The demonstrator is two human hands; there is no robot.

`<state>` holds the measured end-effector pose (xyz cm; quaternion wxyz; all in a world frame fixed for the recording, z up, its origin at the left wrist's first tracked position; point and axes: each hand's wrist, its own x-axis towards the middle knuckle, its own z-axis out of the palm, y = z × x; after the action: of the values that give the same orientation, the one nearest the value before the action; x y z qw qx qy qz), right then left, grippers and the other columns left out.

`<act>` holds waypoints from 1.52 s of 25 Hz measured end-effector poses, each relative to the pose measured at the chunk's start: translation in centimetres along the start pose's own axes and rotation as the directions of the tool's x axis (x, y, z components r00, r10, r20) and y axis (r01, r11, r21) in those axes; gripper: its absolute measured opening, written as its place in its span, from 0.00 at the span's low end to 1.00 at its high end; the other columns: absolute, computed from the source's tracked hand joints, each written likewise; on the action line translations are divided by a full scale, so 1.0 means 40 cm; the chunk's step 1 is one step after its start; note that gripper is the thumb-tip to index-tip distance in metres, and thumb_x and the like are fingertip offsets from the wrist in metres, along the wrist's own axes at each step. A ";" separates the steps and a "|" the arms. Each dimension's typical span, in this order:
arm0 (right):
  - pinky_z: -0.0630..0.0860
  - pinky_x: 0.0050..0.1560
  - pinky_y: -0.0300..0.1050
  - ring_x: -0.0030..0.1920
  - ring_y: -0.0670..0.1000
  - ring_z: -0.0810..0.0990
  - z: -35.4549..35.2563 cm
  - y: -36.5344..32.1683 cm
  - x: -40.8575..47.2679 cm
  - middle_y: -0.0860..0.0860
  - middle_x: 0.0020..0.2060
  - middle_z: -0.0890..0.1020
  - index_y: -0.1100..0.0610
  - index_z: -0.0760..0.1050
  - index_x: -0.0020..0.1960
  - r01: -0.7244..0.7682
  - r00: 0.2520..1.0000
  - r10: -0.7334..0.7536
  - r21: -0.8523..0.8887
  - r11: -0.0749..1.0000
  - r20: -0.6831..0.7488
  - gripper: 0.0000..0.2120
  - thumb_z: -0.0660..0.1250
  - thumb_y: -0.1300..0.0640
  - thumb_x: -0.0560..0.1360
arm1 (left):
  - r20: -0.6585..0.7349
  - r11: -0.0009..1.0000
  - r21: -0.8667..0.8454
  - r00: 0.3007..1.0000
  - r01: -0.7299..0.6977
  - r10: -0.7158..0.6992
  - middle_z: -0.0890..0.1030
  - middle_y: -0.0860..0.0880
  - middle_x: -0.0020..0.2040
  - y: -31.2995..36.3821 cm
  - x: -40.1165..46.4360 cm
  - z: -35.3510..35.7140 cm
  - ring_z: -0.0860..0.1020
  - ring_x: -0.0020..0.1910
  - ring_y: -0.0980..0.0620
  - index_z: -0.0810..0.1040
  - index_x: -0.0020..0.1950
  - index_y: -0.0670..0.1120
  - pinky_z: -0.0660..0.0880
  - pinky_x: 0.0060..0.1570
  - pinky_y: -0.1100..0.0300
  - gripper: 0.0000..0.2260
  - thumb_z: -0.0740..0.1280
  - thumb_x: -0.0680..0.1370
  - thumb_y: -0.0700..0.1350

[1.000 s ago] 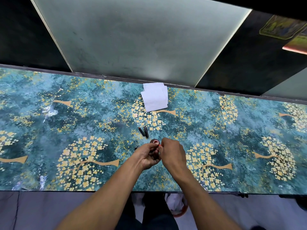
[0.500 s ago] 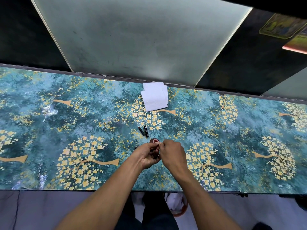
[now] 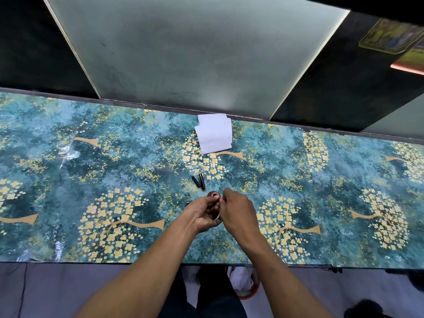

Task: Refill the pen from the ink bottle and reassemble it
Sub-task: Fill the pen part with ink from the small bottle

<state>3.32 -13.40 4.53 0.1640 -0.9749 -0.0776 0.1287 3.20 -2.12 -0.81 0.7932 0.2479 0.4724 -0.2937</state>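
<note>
Near the bench's (image 3: 68, 125) front edge, midway along, the ink bottle's (image 3: 213, 195) open mouth shows just beyond both hands. Right hand (image 3: 237, 211) pinches a thin red pen part (image 3: 220, 198) pointing left at that mouth; left hand (image 3: 203, 215) curls round the bottle. 2 black pen pieces (image 3: 199, 180) lie behind.

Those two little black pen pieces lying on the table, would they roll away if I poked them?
Probably, if poked from the side. The two black pen pieces look round and slim, lying flat on the glossy patterned table, so they would likely roll. They seem small and light, so a gentle nudge may move them. Pushed along their length, they would probably slide instead.
</note>
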 end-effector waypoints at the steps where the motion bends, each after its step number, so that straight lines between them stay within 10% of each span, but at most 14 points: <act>1: 0.68 0.37 0.48 0.43 0.61 0.80 0.004 0.000 0.001 0.56 0.43 0.81 0.56 0.73 0.48 0.007 1.000 -0.007 -0.004 1.000 0.006 0.07 0.60 0.54 0.81 | -0.001 1.000 -0.003 1.000 -0.001 0.001 0.76 0.47 0.24 0.000 0.000 0.001 0.72 0.32 0.52 0.77 0.42 0.39 0.75 0.36 0.53 0.05 0.68 0.77 0.38; 38: 0.66 0.37 0.47 0.39 0.57 0.76 -0.009 -0.001 -0.001 0.56 0.44 0.81 0.56 0.72 0.47 0.051 0.998 -0.048 -0.104 0.993 0.031 0.12 0.55 0.52 0.84 | -0.015 1.000 -0.019 1.000 0.005 -0.005 0.75 0.47 0.24 -0.002 -0.004 0.006 0.71 0.30 0.53 0.77 0.42 0.39 0.75 0.36 0.53 0.06 0.67 0.78 0.38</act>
<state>3.39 -13.50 4.88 0.1148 -0.9781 -0.1107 0.1341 3.25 -2.30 -0.55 0.7911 0.2414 0.4817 -0.2894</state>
